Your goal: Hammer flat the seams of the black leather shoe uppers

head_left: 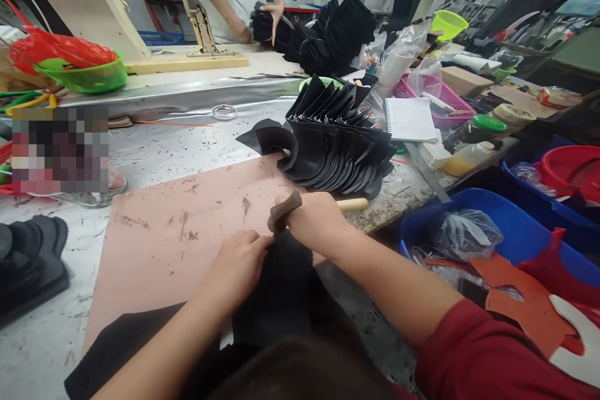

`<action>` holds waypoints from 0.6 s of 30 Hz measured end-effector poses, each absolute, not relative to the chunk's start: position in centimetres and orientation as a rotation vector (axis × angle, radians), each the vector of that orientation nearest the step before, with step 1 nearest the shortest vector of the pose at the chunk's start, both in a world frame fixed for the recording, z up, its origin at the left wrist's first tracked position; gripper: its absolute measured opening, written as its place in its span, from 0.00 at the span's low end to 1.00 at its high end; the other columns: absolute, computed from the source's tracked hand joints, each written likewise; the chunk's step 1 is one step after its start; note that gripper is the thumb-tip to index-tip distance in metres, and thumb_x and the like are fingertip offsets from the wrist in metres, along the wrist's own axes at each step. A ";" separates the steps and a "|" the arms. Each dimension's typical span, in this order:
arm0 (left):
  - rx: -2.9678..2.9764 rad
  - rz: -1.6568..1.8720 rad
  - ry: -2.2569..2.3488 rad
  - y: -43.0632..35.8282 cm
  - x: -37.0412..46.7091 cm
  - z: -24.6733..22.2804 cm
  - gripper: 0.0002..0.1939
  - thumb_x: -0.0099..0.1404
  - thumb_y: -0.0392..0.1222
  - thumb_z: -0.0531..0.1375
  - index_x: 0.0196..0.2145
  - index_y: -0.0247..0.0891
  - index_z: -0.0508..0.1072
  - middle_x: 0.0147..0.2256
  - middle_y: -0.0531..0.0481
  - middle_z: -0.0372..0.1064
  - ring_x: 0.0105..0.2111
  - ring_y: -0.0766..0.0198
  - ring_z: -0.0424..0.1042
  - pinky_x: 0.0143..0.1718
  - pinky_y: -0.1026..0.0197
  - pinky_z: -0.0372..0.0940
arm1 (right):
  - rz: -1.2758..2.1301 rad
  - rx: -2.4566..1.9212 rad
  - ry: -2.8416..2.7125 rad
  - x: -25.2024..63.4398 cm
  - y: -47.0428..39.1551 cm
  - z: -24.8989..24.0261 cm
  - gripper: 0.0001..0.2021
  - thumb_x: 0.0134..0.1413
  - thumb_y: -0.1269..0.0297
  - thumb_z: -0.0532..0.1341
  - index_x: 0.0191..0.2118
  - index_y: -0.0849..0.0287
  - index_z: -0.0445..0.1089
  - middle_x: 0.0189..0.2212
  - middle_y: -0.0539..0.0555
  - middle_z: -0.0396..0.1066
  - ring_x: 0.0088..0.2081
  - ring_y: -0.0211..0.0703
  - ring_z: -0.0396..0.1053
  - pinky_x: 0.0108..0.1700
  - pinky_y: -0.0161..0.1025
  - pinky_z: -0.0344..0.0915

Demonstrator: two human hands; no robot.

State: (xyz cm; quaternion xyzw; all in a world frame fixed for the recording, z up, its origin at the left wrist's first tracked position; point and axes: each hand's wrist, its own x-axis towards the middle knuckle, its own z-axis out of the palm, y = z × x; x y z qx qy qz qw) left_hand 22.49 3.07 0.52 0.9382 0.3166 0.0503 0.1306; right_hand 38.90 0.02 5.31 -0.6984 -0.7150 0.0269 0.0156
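My right hand (316, 219) is closed around a hammer (354, 204), its pale wooden handle sticking out to the right and its brown head at the left of my fist. Under the hammer head lies the top edge of a black sheet piece (285, 287), which looks like leather or a similar material. My left hand (244, 253) is closed at the left edge of that piece, fingertips close to the hammer head. Much of the piece runs down toward my lap. Beneath my hands is a pinkish board (187, 231) with dark smears.
Beyond the board stands a fanned row of black cut pieces (337, 150). More black pieces (32, 256) are stacked at left. Blue tubs (473, 200) stand right of the table. A notebook (409, 119) lies near a pink basket (440, 97). Across the table, a co-worker's hands (274, 15) touch black bundles.
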 end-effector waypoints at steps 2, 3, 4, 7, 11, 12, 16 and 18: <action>2.658 0.162 0.937 3.3 22.3 0.3 0.11 0.61 0.32 0.51 0.36 0.38 0.72 0.32 0.48 0.68 0.35 0.59 0.67 0.37 0.57 0.62 | 0.093 -2.196 -2.234 39.1 0.1 5.1 0.10 0.50 0.71 0.52 0.33 0.59 0.70 0.29 0.55 0.73 0.32 0.44 0.70 0.28 0.35 0.57; 2.647 0.166 0.936 3.4 22.1 0.2 0.11 0.61 0.33 0.51 0.35 0.38 0.72 0.32 0.48 0.69 0.35 0.59 0.67 0.37 0.57 0.62 | 0.119 -2.220 -2.239 39.2 0.1 5.0 0.10 0.50 0.71 0.52 0.32 0.59 0.71 0.28 0.55 0.73 0.32 0.44 0.70 0.28 0.35 0.58; 2.648 0.167 0.928 3.4 22.0 0.1 0.10 0.61 0.33 0.51 0.34 0.39 0.72 0.32 0.48 0.69 0.35 0.59 0.67 0.38 0.57 0.62 | 0.147 -2.252 -2.234 39.3 0.1 5.0 0.09 0.49 0.71 0.53 0.30 0.59 0.71 0.28 0.55 0.73 0.32 0.45 0.70 0.29 0.35 0.58; 2.651 0.165 0.880 3.5 21.5 0.1 0.11 0.61 0.34 0.51 0.37 0.39 0.72 0.33 0.48 0.69 0.35 0.58 0.67 0.38 0.56 0.62 | 0.113 -2.294 -2.161 39.1 -0.1 5.0 0.10 0.50 0.70 0.52 0.31 0.59 0.71 0.28 0.56 0.73 0.32 0.45 0.70 0.29 0.36 0.58; 2.628 0.186 0.853 3.6 21.1 0.1 0.10 0.61 0.34 0.52 0.34 0.38 0.73 0.31 0.49 0.70 0.34 0.59 0.67 0.37 0.58 0.62 | 0.134 -2.194 -2.243 38.6 -0.5 4.9 0.10 0.49 0.70 0.52 0.33 0.59 0.70 0.31 0.56 0.73 0.34 0.45 0.69 0.30 0.36 0.58; 2.644 0.180 0.842 3.6 21.0 0.1 0.10 0.61 0.34 0.52 0.33 0.39 0.73 0.31 0.49 0.70 0.34 0.59 0.67 0.37 0.58 0.62 | 0.168 -2.211 -2.265 38.5 -0.6 4.8 0.09 0.49 0.70 0.53 0.32 0.59 0.70 0.30 0.57 0.73 0.33 0.45 0.69 0.30 0.36 0.58; 2.689 0.144 0.809 3.6 20.6 0.3 0.10 0.59 0.32 0.53 0.35 0.40 0.73 0.31 0.49 0.70 0.33 0.60 0.67 0.36 0.58 0.62 | 0.156 -2.243 -2.250 37.9 -0.8 4.9 0.10 0.51 0.69 0.51 0.33 0.59 0.70 0.31 0.57 0.72 0.33 0.46 0.69 0.29 0.36 0.58; 2.689 0.165 0.795 3.5 20.3 0.4 0.10 0.60 0.33 0.52 0.32 0.38 0.73 0.29 0.49 0.70 0.32 0.60 0.67 0.35 0.59 0.62 | 0.191 -2.190 -2.286 37.6 -0.9 5.1 0.10 0.51 0.70 0.52 0.34 0.59 0.70 0.32 0.57 0.72 0.33 0.45 0.69 0.30 0.36 0.57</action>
